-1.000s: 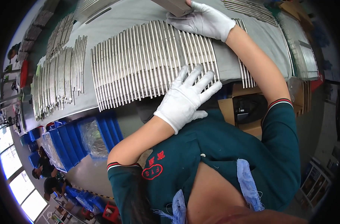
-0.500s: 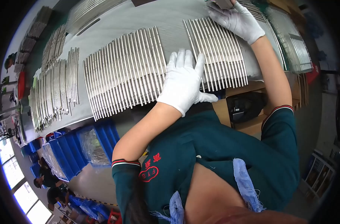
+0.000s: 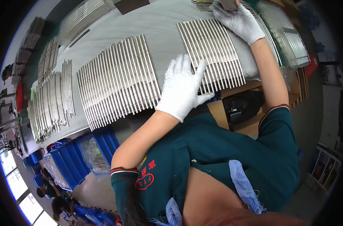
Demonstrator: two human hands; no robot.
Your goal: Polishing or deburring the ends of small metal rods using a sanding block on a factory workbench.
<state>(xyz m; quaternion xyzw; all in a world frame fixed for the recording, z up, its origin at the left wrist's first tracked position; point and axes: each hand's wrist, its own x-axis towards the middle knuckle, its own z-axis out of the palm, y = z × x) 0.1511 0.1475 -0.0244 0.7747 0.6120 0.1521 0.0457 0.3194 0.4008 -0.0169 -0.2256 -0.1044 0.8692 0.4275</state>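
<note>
My left hand [image 3: 181,88], in a white glove, lies with fingers stretched and spread at the near left edge of the right-hand row of shiny metal rods [image 3: 212,52]. A wider row of similar metal rods [image 3: 118,79] lies to its left, with a strip of grey table cover between the rows. My right hand [image 3: 241,24], also gloved, is beyond the far right end of the right-hand row. Its fingers are closed round a grey-brown block [image 3: 228,3], partly cut off by the picture's upper edge.
More rods [image 3: 53,101] lie in uneven groups at the table's left. Clear plastic-wrapped packs [image 3: 292,41] stand at the right, and another pack [image 3: 85,19] at the far left. Below the table edge are blue bins [image 3: 68,162] and a cardboard box [image 3: 220,113] holding a black bag.
The leftmost rod of the right-hand row, slightly apart before, now sits close against the others. My left hand stays beside that row. The whole view has shifted a little.
</note>
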